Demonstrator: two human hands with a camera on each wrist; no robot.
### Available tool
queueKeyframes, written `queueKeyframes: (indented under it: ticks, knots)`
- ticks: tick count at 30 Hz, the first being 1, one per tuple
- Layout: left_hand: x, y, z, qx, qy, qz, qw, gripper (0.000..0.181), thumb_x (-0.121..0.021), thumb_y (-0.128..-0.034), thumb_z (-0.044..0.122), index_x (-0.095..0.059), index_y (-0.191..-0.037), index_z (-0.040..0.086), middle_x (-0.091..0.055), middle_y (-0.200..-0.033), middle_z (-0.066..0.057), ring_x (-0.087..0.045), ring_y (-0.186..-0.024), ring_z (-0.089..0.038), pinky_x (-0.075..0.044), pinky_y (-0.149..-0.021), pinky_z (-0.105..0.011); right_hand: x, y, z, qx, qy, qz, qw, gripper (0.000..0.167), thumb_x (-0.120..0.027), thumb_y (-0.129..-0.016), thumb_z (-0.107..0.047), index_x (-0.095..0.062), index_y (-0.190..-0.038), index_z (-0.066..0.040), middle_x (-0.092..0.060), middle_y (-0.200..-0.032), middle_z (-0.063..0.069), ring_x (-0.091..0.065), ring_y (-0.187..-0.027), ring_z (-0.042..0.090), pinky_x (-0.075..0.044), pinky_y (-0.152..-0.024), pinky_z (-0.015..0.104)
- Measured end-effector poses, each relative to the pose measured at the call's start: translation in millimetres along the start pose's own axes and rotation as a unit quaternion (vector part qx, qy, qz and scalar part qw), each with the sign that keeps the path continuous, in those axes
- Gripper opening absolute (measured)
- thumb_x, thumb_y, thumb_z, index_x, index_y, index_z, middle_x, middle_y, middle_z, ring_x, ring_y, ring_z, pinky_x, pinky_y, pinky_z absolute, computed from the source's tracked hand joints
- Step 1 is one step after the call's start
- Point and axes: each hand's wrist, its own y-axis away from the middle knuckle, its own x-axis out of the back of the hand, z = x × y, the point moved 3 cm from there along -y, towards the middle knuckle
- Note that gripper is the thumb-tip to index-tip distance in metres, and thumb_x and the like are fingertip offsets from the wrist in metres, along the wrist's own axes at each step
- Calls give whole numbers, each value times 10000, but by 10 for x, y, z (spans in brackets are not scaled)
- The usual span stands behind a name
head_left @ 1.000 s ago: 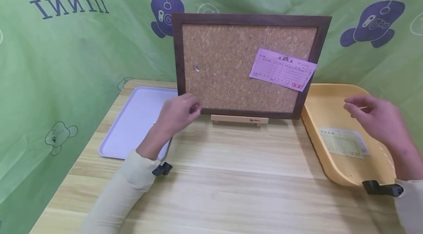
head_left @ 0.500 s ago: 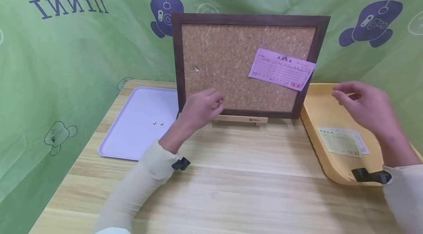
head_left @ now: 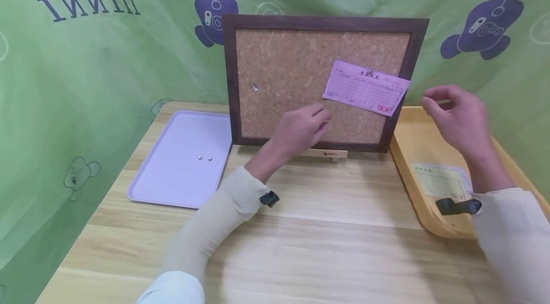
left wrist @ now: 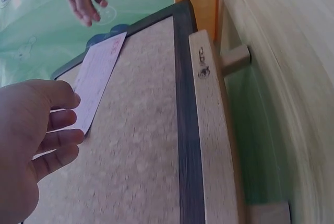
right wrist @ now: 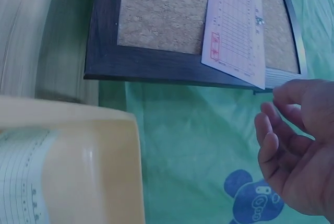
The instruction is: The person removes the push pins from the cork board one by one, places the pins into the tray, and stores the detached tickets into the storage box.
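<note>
A pink printed slip (head_left: 366, 88) hangs tilted on the framed cork board (head_left: 292, 70), a small pin (head_left: 370, 73) at its top. Another shiny pin (head_left: 255, 88) sticks in the cork at the left. My left hand (head_left: 301, 127) is in front of the board's lower middle, below and left of the slip; in the left wrist view its fingers are loosely bent, with nothing seen between them. Right of the board is my right hand (head_left: 461, 118), near the slip's right end but apart from it. Its fingers are loosely bent too, and no held thing shows.
A lilac tray (head_left: 172, 180) with two small silvery pins (head_left: 205, 158) lies on the wooden table (head_left: 309, 246) at the left. At the right, a yellow tray (head_left: 423, 127) holds paper slips (head_left: 440, 182). The board leans on a wooden stand (head_left: 328, 153) before a green curtain (head_left: 107, 70).
My left hand has moved right and up, from the board's lower left corner toward the pink slip. My right hand has moved left and up, closer to the board's right edge.
</note>
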Motion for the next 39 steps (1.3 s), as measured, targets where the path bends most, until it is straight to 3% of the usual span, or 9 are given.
queueKeyframes:
  ticks: [9, 13, 17, 23, 30, 39]
  knots:
    - [-199, -292, 54, 156, 132, -64, 9998, 189, -582, -1031, 140, -749, -1099, 85, -693, -982, -9, -532, -713, -92, -383, -550, -176, -114, -162, -11, -282, -450, 59, 9986, 591, -768, -924, -408, -599, -1364, -53, -637, -1129, -38, -558, -868, -16, -459, -674, 109]
    - [-250, -427, 51, 330, 195, -199, 9991, 194, -586, -1032, 148, -742, -1136, 96, -696, -1025, -3, -539, -721, -85, -385, -552, -172, -184, -222, -6, -281, -597, 182, 9977, 568, -768, -924, -403, -607, -1337, -47, -630, -1058, -99, -567, -850, -10, -461, -678, 111]
    - [-267, -568, 78, 450, 251, -232, 9984, 204, -614, -1028, 163, -737, -1175, 94, -694, -1064, -11, -569, -767, -81, -426, -596, -157, -235, -236, 25, -340, -809, 304, 9957, 452, -753, -940, -383, -635, -1263, -91, -608, -977, -175, -583, -826, -8, -465, -657, 109]
    - [-306, -725, 77, 593, 268, -140, 9978, 199, -610, -1027, 169, -738, -1167, 106, -691, -1070, 4, -599, -804, -72, -457, -633, -148, -265, -269, 20, -457, -959, 385, 9936, 372, -737, -949, -394, -662, -1211, -142, -608, -983, -156, -590, -838, -3, -468, -661, 115]
    - [-323, -840, 60, 625, 339, -14, 9975, 220, -580, -1031, 145, -735, -1176, 87, -676, -1057, 1, -584, -835, -76, -448, -646, -138, -281, -321, -15, -196, -745, 421, 9961, 397, -727, -959, -380, -676, -1205, -73, -623, -942, -158, -597, -805, -13, -470, -664, 110]
    - [-235, -990, -2, 623, 284, 171, 9975, 219, -595, -1023, 138, -733, -1184, 85, -687, -1109, -11, -617, -878, -82, -481, -694, -139, -275, -359, 9, -137, -632, 400, 9971, 373, -702, -978, -365, -692, -1170, -45, -614, -910, -158, -583, -807, 58, -444, -636, 123]
